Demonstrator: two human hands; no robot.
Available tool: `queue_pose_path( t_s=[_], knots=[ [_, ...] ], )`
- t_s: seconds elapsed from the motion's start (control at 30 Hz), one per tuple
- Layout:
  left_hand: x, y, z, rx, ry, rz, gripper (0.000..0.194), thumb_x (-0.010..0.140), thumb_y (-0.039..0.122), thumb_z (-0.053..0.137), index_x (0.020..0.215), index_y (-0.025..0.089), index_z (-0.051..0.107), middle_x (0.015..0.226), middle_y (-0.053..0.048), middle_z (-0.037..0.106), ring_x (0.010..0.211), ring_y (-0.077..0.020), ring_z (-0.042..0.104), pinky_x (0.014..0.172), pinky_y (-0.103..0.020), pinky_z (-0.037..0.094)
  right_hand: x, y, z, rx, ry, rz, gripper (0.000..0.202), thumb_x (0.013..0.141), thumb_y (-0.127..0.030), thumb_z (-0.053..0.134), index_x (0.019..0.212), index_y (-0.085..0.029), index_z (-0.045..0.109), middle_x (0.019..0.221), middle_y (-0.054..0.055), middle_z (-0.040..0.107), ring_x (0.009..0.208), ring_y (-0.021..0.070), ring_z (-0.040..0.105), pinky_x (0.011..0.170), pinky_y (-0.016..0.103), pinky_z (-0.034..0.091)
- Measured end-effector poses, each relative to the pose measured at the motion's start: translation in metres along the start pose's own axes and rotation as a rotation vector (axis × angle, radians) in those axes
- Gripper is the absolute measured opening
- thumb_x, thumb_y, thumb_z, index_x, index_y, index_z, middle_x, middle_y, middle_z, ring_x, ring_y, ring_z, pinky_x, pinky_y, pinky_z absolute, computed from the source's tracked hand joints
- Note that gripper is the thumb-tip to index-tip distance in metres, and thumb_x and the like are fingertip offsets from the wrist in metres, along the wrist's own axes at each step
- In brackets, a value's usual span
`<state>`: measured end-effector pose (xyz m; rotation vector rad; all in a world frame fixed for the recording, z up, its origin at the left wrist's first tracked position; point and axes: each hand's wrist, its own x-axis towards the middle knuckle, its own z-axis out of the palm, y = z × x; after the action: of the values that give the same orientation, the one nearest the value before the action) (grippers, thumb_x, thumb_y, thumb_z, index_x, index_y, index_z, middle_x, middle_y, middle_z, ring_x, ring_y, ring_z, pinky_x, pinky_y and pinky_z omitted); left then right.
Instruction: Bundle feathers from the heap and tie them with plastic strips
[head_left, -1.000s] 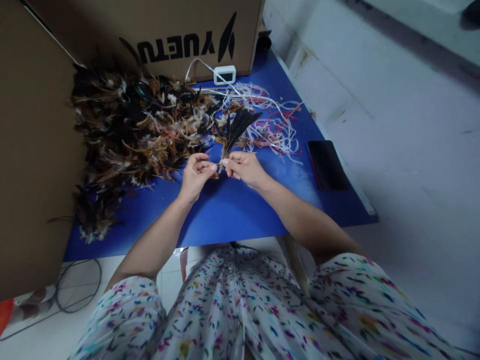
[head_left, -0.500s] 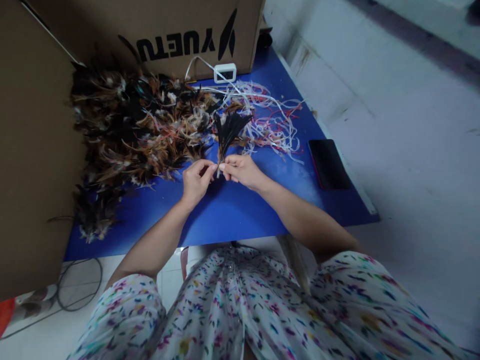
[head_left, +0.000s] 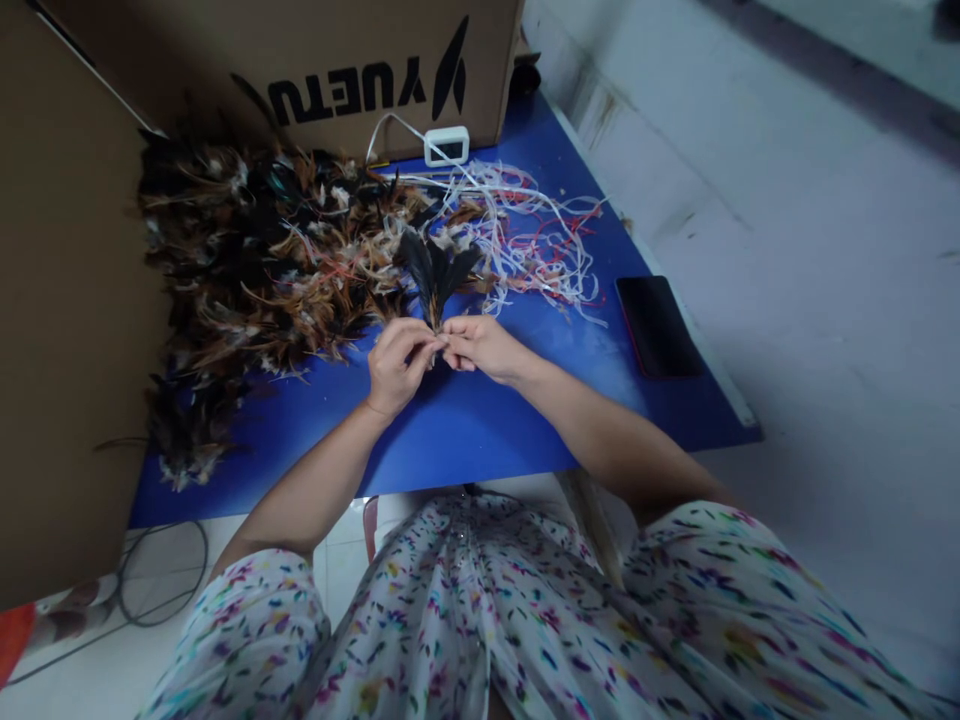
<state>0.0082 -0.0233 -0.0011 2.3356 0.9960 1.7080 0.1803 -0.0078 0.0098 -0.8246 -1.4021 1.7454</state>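
Note:
A small bunch of dark feathers [head_left: 435,272] stands fanned out above my fingertips, its quill ends pointing towards me. My left hand [head_left: 400,362] pinches the quills from the left, thumb against fingers. From the right, my right hand [head_left: 480,345] pinches the same base, its fingertips touching those of the left. The fingers cover most of the quill ends. Just beyond and to the left lies a large heap of brown and black feathers [head_left: 277,260]. White and red ribbon strips [head_left: 544,240] lie tangled behind my right hand.
A printed cardboard box [head_left: 352,60] stands at the back of the blue table [head_left: 480,430], and another cardboard panel [head_left: 67,300] rises on the left. A small white device with a screen [head_left: 447,147] sits before the box. Towards the right edge lies a black phone [head_left: 658,327].
The feather bunch has turned, its tips swinging to the left and spreading into separate tufts. My left fingers have shifted over the quill ends. Both hands stay in nearly the same place.

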Motion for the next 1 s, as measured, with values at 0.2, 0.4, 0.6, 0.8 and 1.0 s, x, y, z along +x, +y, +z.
queue_pose_path(
  t_s=[0.2,0.4,0.6,0.8,1.0],
  knots=[
    [-0.006,0.003,0.001,-0.156,-0.038,-0.133,0.01,0.092,0.027,0.066,0.088,0.02,0.071,0.091,-0.005,0.074,0.07,-0.0105,0.068,0.065,-0.023,0.053,-0.001,-0.004,0.004,0.092,-0.03,0.08,0.045,0.072,-0.051,0.083,0.067,-0.015,0.056,0.047,-0.006,0.057,0.035,0.0016,0.039,0.037,0.016,0.027],
    [-0.008,0.005,0.003,-0.292,-0.041,-0.269,0.012,0.092,0.029,0.067,0.087,0.019,0.071,0.089,-0.004,0.075,0.049,-0.0046,0.058,0.047,-0.018,0.047,-0.003,-0.009,0.005,0.129,-0.041,0.097,0.043,0.066,-0.044,0.088,0.07,-0.013,0.059,0.046,-0.005,0.059,0.034,0.0016,0.04,0.037,0.015,0.028],
    [-0.004,0.011,0.004,-0.427,-0.028,-0.297,0.008,0.091,0.024,0.067,0.085,0.019,0.069,0.083,-0.001,0.072,0.045,-0.0037,0.056,0.043,-0.017,0.045,-0.003,-0.01,-0.004,0.142,-0.156,0.141,0.039,0.07,-0.041,0.086,0.072,-0.014,0.058,0.05,-0.004,0.061,0.037,0.0019,0.041,0.039,0.015,0.029],
    [-0.004,0.01,0.005,-0.375,-0.091,-0.347,0.019,0.091,0.036,0.067,0.082,0.019,0.068,0.078,-0.002,0.071,0.046,-0.0051,0.054,0.047,-0.02,0.045,-0.005,-0.01,-0.012,0.013,-0.193,0.102,0.035,0.076,-0.043,0.079,0.077,-0.014,0.059,0.056,-0.003,0.062,0.042,0.0029,0.043,0.042,0.017,0.029],
    [-0.003,0.009,0.004,-0.366,-0.154,-0.372,0.025,0.09,0.04,0.068,0.078,0.019,0.068,0.072,-0.002,0.069,0.052,-0.0071,0.056,0.055,-0.022,0.047,-0.009,-0.016,-0.015,-0.424,-0.059,-0.06,0.008,0.089,-0.021,0.058,0.083,-0.016,0.061,0.056,-0.006,0.058,0.047,0.0055,0.043,0.051,0.02,0.033]
  ],
)
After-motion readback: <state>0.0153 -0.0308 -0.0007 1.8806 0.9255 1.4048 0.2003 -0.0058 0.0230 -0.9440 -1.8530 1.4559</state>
